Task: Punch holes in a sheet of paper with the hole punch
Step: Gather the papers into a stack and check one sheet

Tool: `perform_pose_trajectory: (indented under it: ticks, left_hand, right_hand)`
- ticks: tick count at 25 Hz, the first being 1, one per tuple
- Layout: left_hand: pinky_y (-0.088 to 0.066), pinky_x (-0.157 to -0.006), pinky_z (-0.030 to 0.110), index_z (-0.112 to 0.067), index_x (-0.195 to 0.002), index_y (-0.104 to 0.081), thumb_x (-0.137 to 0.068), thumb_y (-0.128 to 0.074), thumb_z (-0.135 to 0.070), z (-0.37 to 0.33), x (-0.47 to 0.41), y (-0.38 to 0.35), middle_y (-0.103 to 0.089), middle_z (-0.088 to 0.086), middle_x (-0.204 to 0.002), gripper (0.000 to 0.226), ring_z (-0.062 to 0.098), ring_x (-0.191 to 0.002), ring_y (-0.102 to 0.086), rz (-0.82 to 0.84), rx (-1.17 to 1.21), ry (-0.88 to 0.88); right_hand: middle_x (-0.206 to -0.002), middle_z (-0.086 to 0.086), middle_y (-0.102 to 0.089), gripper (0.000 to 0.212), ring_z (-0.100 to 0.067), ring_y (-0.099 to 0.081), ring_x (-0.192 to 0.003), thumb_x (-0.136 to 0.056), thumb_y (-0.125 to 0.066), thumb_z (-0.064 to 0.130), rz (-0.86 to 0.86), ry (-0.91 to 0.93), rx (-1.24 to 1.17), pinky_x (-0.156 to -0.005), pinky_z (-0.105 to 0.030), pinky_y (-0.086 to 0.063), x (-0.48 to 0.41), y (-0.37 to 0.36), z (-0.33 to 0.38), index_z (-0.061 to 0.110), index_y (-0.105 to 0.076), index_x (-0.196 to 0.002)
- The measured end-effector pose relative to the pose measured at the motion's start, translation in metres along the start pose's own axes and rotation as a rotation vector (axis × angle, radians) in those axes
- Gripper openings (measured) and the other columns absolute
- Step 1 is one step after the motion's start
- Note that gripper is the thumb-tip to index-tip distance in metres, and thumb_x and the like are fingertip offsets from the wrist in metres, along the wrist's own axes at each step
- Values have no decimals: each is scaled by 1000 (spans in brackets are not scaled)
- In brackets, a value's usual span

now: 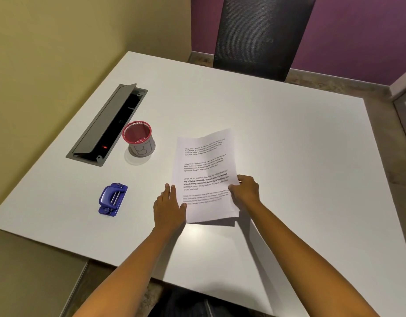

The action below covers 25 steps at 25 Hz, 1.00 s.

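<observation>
Paper (203,177) unpunched: gripped its right edge in the right hand (246,191), held the flat left hand (168,208) against its left edge, left the blue hole punch (113,199) untouched.

one sheet (204,161), one hole punch (112,199), one cup (141,143)

White sheet of paper (204,177), printed paragraphs, slightly curled, near edge raised off counter (289,145); right hand (246,191) pinches right edge, left hand (168,209) flat along left edge. Blue hole punch (113,199) sits on counter, left of sheet, apart.
</observation>
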<state>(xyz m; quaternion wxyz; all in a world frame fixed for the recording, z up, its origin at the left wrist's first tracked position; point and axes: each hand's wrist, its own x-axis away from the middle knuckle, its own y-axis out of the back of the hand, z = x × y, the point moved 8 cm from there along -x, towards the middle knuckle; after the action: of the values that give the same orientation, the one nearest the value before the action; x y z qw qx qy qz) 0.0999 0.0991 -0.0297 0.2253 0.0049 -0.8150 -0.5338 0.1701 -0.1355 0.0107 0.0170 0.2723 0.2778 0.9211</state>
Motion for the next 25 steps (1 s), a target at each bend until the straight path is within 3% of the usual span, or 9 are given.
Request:
perform_pose_trajectory:
  ticks: [5, 8, 11, 13, 16, 17, 20, 22, 25]
  left_hand:
    - [-25, -119, 40, -12, -154, -19, -98, -50, -27, 3, -4, 8, -23, 8, -161, 66, 31, -146, -27, -31, 578, 177]
    - [-40, -103, 32, -21, -152, -20, -99, -48, -33, -10, -2, 17, -36, 7, -155, 61, 26, -134, -48, -39, 1151, 277]
    - [-56, -78, 23, -25, -145, -31, -98, -48, -40, -33, -5, 31, -63, 3, -129, 52, 10, -99, -70, 52, 1372, 182]
    - [-57, -60, 20, -26, -136, -42, -96, -55, -33, -43, -8, 39, -76, -3, -101, 43, 7, -78, -74, 87, 1337, 86]
    - [-58, -87, 42, -14, -135, -50, -94, -60, -14, -51, -9, 39, -71, 16, -114, 42, 33, -103, -70, 129, 1136, 6]
    - [-58, -87, 37, -14, -133, -52, -94, -58, -13, -53, -7, 37, -70, 15, -116, 38, 31, -106, -69, 124, 1041, -23]
    - [-50, -58, 8, -20, -125, -56, -95, -55, -17, -62, 3, 35, -72, 4, -110, 31, 6, -83, -70, 68, 827, -86]
    - [-46, -54, 3, -23, -120, -55, -95, -53, -17, -68, 7, 41, -71, -1, -104, 26, -4, -77, -66, -22, 831, -104]
    - [-44, -55, 0, -32, -110, -54, -96, -53, -19, -81, 15, 62, -68, -16, -96, 20, -11, -76, -67, -149, 917, -142]
  right_hand:
    - [-95, 2, -70, 23, -20, -65, -84, -87, -65, 7, -95, 126, -13, -74, -22, -43, 12, 38, -20, 11, -70, -109]
    - [-94, 9, -73, 26, -18, -69, -94, -85, -67, 6, -88, 192, -139, -81, -27, -49, 28, 58, -27, 26, -72, -100]
    - [-92, 14, -76, 34, -14, -71, -93, -84, -67, 5, -68, 224, -238, -83, -33, -55, 44, 71, -34, 39, -71, -89]
    - [-95, 11, -76, 27, -15, -72, -93, -86, -67, 11, -45, 197, -244, -85, -38, -57, 48, 76, -45, 37, -70, -92]
    - [-104, -7, -75, 16, -26, -71, -96, -94, -60, 23, 5, 40, -261, -93, -49, -54, 46, 71, -68, 22, -67, -108]
    - [-107, -11, -74, 18, -28, -70, -97, -94, -60, 23, 17, -17, -259, -95, -49, -53, 45, 67, -74, 18, -65, -110]
    - [-111, -13, -73, 21, -30, -69, -100, -92, -62, 19, 7, -82, -236, -96, -48, -53, 48, 61, -78, 14, -66, -112]
    - [-108, -8, -73, 21, -27, -69, -99, -90, -63, 19, -90, -57, -223, -89, -39, -55, 50, 70, -70, 16, -66, -111]
    - [-93, 5, -71, 12, -15, -68, -86, -89, -63, 18, -224, 48, -223, -60, -7, -46, 57, 87, -49, 26, -64, -98]
